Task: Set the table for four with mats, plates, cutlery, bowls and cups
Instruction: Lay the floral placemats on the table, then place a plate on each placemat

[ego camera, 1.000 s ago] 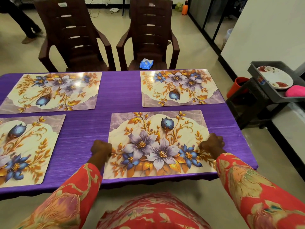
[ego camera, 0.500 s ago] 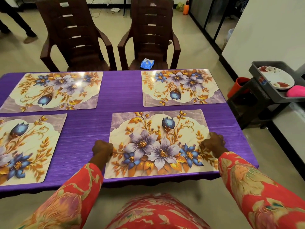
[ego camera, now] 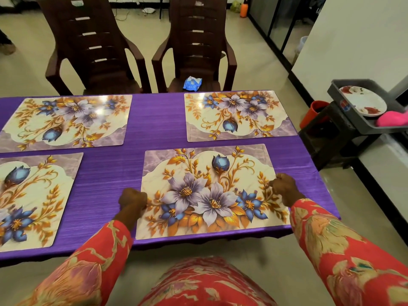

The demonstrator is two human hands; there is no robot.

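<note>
Several floral mats lie on the purple table (ego camera: 154, 129). The near right mat (ego camera: 209, 191) lies flat at the front edge. My left hand (ego camera: 132, 198) grips its left edge with curled fingers. My right hand (ego camera: 284, 187) pinches its right edge. Another mat (ego camera: 238, 115) lies at the far right, one (ego camera: 66, 122) at the far left, and one (ego camera: 28, 199) at the near left. A white plate with red marks (ego camera: 364, 100) sits in a dark tray (ego camera: 353, 122) on a stand to the right of the table.
Two brown plastic chairs (ego camera: 92, 47) (ego camera: 198, 40) stand behind the table; a blue packet (ego camera: 192, 83) lies on the right one's seat. A pink object (ego camera: 391, 119) rests in the tray. An orange-red bucket (ego camera: 313, 111) stands on the floor by the stand.
Both hands have stayed on the near right mat's edges; the mat shifted only slightly. The person's feet at the far left have left the view.
</note>
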